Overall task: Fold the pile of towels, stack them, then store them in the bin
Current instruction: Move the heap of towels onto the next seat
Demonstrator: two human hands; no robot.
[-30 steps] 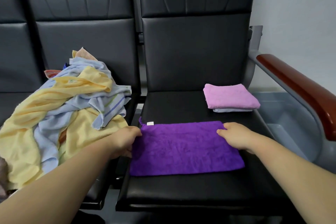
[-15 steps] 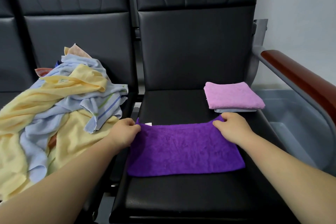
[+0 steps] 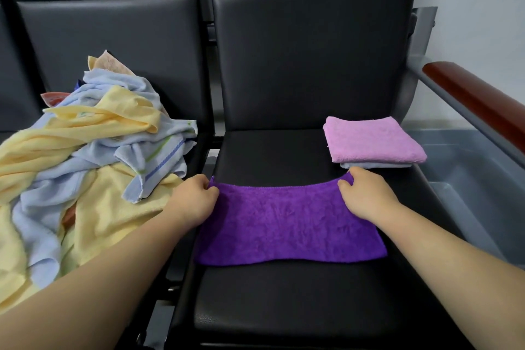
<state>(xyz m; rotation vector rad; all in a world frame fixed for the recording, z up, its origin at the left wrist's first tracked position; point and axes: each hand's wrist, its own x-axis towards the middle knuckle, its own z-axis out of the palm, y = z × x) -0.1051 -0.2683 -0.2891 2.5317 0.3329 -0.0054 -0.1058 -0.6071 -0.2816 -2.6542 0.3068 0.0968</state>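
Pinching the purple towel's (image 3: 287, 224) far corners, the left hand (image 3: 191, 202) and right hand (image 3: 366, 196) have fingers curled. Pink towel (image 3: 372, 139) lies just beyond it.

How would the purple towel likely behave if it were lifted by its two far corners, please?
Probably floppy: the purple towel sags along its far edge between the left hand and right hand pinching its corners. Likely light, since fingertip pinches alone hold those corners up. Its plush pile would probably drag, not slide, on the black seat.
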